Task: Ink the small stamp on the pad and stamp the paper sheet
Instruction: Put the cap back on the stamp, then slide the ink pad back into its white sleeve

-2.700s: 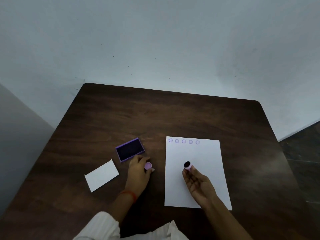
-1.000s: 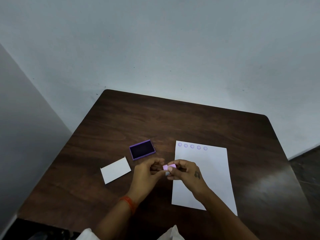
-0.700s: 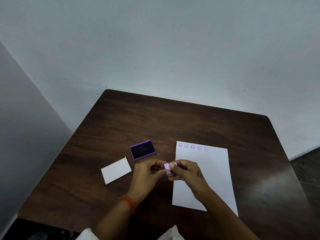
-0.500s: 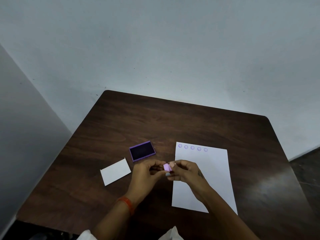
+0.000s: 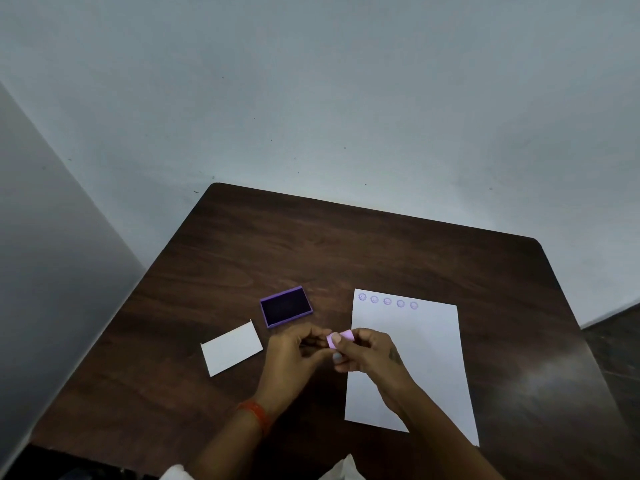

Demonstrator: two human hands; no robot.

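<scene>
Both hands meet just above the dark wooden surface, near the left edge of the paper sheet. The right hand pinches the small stamp, a pale purple piece, between thumb and fingertips; the left hand is curled with its fingertips drawn close to the stamp's other end, though I cannot tell whether it grips anything. Held this way, the 2 hands seem to be fitting or pulling a cap, judged only from the pose. The ink pad lies open just beyond the left hand, handy for inking. A white card, possibly the pad's lid, rests to its left. 5 round purple imprints line the sheet's top edge. No brand or readable writing shows.
</scene>
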